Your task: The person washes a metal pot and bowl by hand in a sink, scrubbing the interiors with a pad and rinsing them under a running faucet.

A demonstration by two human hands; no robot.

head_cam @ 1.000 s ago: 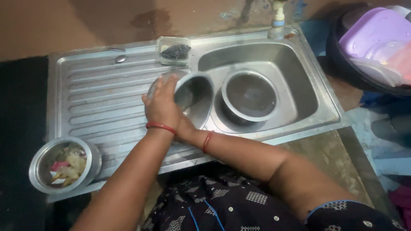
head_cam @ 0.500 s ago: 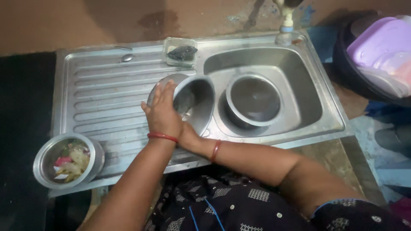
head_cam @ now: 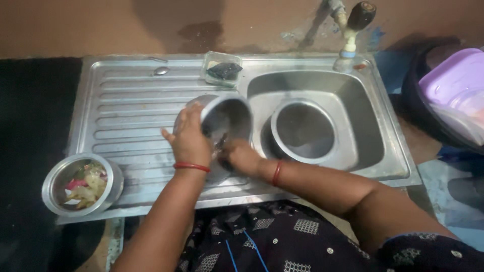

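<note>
Both hands are seen at a steel pot that is tilted on its side over the ribbed draining board of a steel sink unit, just left of the basin. From the head view, the left hand is wrapped around the pot's outer wall and rim, so the pot is held firmly with its mouth turned towards the right. A red bangle is worn at that wrist. The right hand is pushed against the lower part of the pot's mouth, its fingers partly hidden inside; whether anything is gripped in it cannot be told, as this area is blurred. A second red bangle is worn on the right wrist.

Inside the basin a round steel bowl is set upright, close beside the held pot. A small clear container with something dark in it is placed at the back edge of the sink unit, between board and basin. A tap with a dark knob is mounted on the wall behind the basin. At the front left corner of the draining board a steel bowl of food scraps is placed, well apart from the hands. A purple plastic tub is seen at the far right.
</note>
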